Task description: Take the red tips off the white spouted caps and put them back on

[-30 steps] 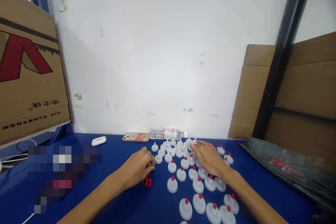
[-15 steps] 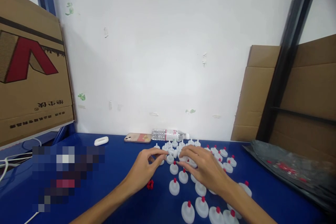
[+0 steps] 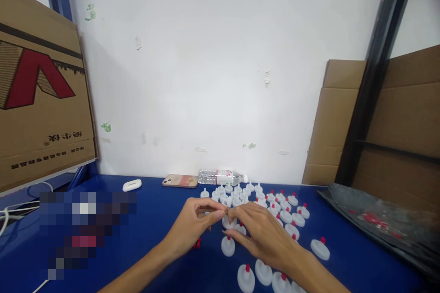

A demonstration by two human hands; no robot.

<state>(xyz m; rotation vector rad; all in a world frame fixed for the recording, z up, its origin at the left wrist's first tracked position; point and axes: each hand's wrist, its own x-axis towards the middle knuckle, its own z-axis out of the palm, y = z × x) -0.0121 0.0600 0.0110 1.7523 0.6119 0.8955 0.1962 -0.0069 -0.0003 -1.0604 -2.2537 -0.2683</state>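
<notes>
My left hand [image 3: 197, 222] is closed in a pinch, its fingertips meeting those of my right hand [image 3: 256, 229] above the table. Whatever lies between them is too small or hidden to make out. The right fingers are bent inward, with the thumb lower and somewhat apart. Just behind the fingertips shows a white oval cap-like piece [image 3: 229, 223]; whether it is held or stands on the table, I cannot tell. Below stands a white piece with a red tip [image 3: 228, 246]. Small red parts [image 3: 197, 243] lie beside my left wrist, partly covered.
White pieces without red tips [image 3: 237, 195] cluster at the back; several red-tipped ones [image 3: 320, 249] spread right and front. A bottle [image 3: 222, 177], a phone [image 3: 179, 181] and a white case [image 3: 132, 185] lie along the blue table [image 3: 144, 219]. A grey bag [image 3: 374, 224] lies right.
My right hand has moved left and a little nearer to me, away from the back cluster. Its fingertips now meet those of my left hand, which has shifted slightly right.
</notes>
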